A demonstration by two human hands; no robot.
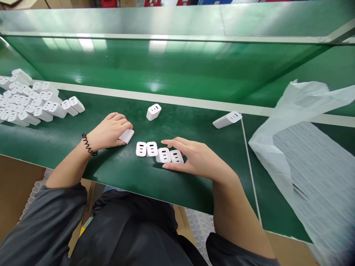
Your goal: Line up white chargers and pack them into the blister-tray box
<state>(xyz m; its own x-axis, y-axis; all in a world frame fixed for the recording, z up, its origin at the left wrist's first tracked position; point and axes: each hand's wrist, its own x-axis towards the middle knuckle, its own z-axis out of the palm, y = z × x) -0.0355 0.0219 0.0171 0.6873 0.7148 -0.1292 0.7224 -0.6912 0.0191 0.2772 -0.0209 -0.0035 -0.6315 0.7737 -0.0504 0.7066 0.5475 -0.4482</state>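
Near the middle of the green table, my left hand (112, 129) is closed over a white charger (127, 136), and only one end of it shows beyond the fingers. To its right, several white USB chargers (152, 149) form a short, slightly stepped row, port faces up. My right hand (191, 153) spans the two rightmost chargers (176, 156), its thumb on the near side and its fingers on the far side, spread apart. Whether the fingertips touch them is hard to tell.
A large cluster of white chargers (30, 101) covers the table's left end. Single chargers lie beyond my hands, one in the centre (154, 111) and one farther right (227, 119). A translucent plastic bag (277, 129) lies at the right. A green panel (166, 66) rises behind.
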